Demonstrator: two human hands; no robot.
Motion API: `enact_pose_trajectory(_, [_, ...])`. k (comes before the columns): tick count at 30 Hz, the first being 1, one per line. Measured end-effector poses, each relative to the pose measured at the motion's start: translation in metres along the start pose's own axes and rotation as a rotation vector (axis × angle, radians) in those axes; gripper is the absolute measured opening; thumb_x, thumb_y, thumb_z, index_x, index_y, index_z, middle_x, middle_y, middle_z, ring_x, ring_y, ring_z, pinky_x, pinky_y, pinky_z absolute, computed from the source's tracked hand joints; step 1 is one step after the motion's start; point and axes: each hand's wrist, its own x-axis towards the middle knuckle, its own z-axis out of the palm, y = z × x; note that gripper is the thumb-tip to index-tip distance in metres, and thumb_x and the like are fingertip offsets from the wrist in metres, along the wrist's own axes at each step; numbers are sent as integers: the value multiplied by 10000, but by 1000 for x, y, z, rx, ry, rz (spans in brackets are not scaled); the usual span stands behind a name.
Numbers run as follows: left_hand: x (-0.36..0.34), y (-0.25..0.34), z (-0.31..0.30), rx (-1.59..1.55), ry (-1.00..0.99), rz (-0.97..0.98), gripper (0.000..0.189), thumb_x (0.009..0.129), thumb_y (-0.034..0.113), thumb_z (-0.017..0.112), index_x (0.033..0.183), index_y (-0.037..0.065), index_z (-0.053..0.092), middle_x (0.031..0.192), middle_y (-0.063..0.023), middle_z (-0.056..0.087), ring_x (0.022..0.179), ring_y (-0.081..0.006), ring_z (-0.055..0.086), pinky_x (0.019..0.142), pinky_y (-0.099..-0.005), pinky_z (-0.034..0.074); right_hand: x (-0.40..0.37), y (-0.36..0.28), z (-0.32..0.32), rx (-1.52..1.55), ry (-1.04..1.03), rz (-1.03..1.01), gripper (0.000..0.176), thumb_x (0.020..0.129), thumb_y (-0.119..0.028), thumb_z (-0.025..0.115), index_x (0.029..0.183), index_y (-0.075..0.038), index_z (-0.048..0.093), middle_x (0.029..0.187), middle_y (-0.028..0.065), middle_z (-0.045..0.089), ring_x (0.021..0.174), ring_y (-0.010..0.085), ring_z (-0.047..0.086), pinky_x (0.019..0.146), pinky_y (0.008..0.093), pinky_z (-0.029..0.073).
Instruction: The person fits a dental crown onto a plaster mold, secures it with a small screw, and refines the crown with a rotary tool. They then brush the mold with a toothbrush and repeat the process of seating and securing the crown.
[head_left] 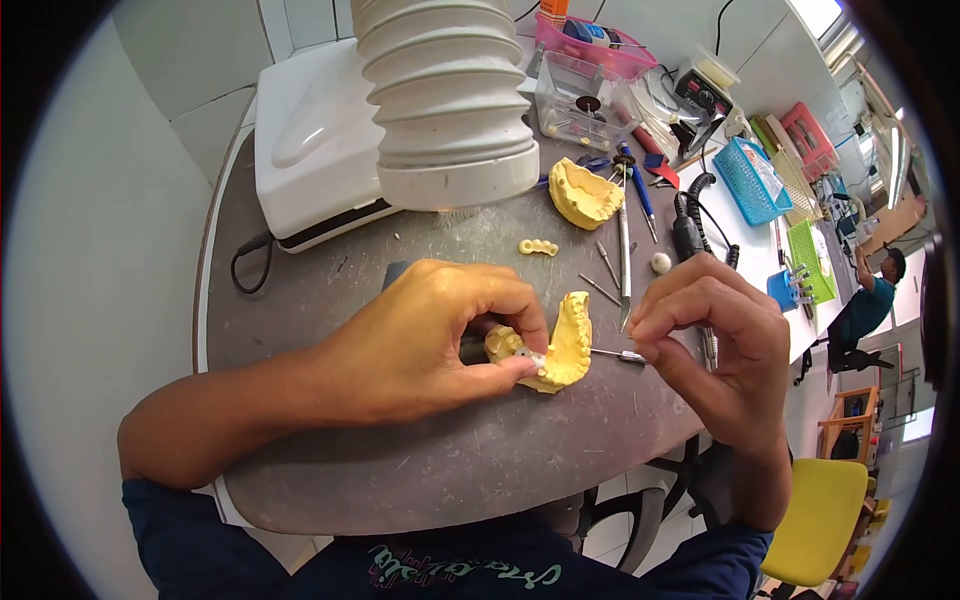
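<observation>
On the bench a yellow plaster dental cast (570, 350) of a jaw lies with its row of teeth facing right. My left hand (430, 340) is closed around the cast's left end, thumb and forefinger pinching there. A small whitish dental piece (530, 356) shows at the thumb tip, against the cast. To the right, my right hand (720, 345) is raised off the bench, thumb and fingertips pressed together. What it pinches, if anything, is too small to make out. Beneath it lies a thin metal instrument (630, 355).
A second plaster cast (585, 193) and a yellowish tooth bridge (538, 247) lie farther back. A ribbed suction hose (450, 100) hangs over the bench beside a white machine (320, 140). Slim tools, a handpiece (688, 222) and baskets (750, 180) crowd the right. A person (868, 305) is in the background.
</observation>
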Motion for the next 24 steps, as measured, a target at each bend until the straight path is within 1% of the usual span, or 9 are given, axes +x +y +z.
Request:
enact_pose_trajectory(3, [0,0,0,-10,-3,2,158,847,9,751,1001,-6,718,1048,-95,716,1006,-185,689,908,-309,549,-1,-2,5,-22,-37,-7,162,798,83,764,937,9,727,964,112,707,840,170,723,735,275,594])
enact_pose_trajectory(5, [0,-2,-1,-54,-6,23,157,843,11,739,997,-8,715,1047,-94,716,1008,-186,688,917,-309,542,-1,-6,10,-8,-15,34,144,753,78,767,860,-6,719,887,125,713,832,211,714,733,300,544])
enact_pose_trajectory(9, [0,0,-2,9,-20,14,173,837,30,735,1006,-5,711,1048,-90,713,1010,-186,686,918,-312,536,-1,-7,13,-35,-33,25,155,743,78,768,863,-10,723,881,125,718,818,217,713,723,300,541])
enact_pose_trajectory(11, [1,0,-1,-13,-8,29,193,827,51,739,1010,-1,707,1035,-88,709,997,-191,683,900,-321,535,-1,-5,13,-65,-71,-20,184,782,63,784,939,-20,737,927,99,720,830,211,725,726,308,571])
enact_pose_trajectory(12, [1,2,-1,-15,-5,28,193,827,51,739,1010,-1,707,1035,-88,709,997,-191,683,900,-321,535,0,-5,13,-65,-74,-21,184,782,63,784,939,-20,737,927,99,720,830,211,725,726,308,571])
enact_pose_trajectory(15, [0,4,0,-152,13,-33,206,819,59,738,1015,8,706,1026,-84,705,982,-206,681,889,-332,532,1,-8,15,-74,-86,-8,188,777,58,791,939,-25,741,929,98,722,837,213,730,726,308,573])
enact_pose_trajectory(17, [0,0,2,-44,26,50,187,822,58,743,997,8,703,1027,-89,699,962,-225,682,866,-334,532,1,-7,18,-93,-72,-10,202,777,52,796,953,-38,752,934,99,724,832,212,734,711,312,577])
enact_pose_trajectory(21, [-1,-5,6,49,17,109,174,816,43,756,978,11,701,1031,-93,693,948,-238,683,841,-334,536,-1,-6,33,-109,-65,-2,220,783,40,806,978,-55,765,934,95,719,815,222,737,678,322,577])
enact_pose_trajectory(24, [-2,-9,14,65,109,183,172,805,24,768,960,11,694,1025,-99,687,930,-245,685,812,-337,541,-1,-6,42,-152,-42,-6,203,756,58,814,923,-51,777,900,97,720,792,200,719,687,305,565])
